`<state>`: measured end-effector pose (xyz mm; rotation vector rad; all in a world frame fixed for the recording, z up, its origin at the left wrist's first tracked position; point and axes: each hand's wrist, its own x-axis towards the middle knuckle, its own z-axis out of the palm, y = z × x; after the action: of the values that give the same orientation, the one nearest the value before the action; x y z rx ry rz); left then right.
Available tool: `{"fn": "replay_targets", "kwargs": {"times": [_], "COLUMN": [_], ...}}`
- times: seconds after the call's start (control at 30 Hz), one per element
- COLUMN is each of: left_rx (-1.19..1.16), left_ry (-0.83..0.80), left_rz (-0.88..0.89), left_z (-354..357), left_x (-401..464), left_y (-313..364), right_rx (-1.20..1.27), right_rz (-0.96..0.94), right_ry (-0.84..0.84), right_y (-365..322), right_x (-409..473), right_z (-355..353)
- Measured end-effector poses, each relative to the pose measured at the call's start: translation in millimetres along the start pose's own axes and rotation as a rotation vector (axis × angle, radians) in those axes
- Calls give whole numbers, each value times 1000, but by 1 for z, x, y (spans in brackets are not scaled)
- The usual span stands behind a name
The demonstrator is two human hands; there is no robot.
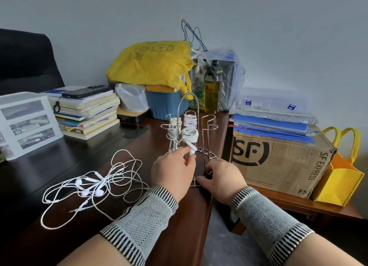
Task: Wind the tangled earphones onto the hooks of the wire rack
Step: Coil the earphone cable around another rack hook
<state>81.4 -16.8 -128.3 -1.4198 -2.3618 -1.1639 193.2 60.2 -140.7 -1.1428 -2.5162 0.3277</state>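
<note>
A metal wire rack [207, 126] with upright hooks stands on the dark wooden desk [59, 158]. Three of its hooks carry wound white earphone coils [190, 135]. My left hand [173, 170] pinches the earbud end hanging from the front coil. My right hand [221, 176] grips the rack's base ring at its near right side. A tangle of white earphones [93, 186] lies loose on the desk to the left of my left wrist. Two hooks on the rack's right side are bare.
A stack of books with a phone on top [85, 112] and a white drawer unit [25, 122] stand at the left. Yellow bag [151, 64], blue tub and bottle [213, 86] crowd the back. A cardboard box [278, 162] with blue folders sits right.
</note>
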Motion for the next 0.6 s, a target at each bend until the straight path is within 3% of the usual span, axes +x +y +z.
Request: {"fn": "replay_targets", "kwargs": {"times": [0.27, 0.47, 0.6], "left_rx": [-71, -97, -78], "left_ry": [29, 18, -1], "left_rz": [-186, -189, -172], "left_z": [1, 3, 3], "left_x": [3, 5, 5], "left_y": [-9, -14, -18], "right_rx": [55, 53, 51], "right_rz": [-9, -35, -106], "right_ry": [17, 16, -142], "right_y": [3, 8, 18], "right_x": [-1, -1, -1], "right_z": [4, 8, -5]}}
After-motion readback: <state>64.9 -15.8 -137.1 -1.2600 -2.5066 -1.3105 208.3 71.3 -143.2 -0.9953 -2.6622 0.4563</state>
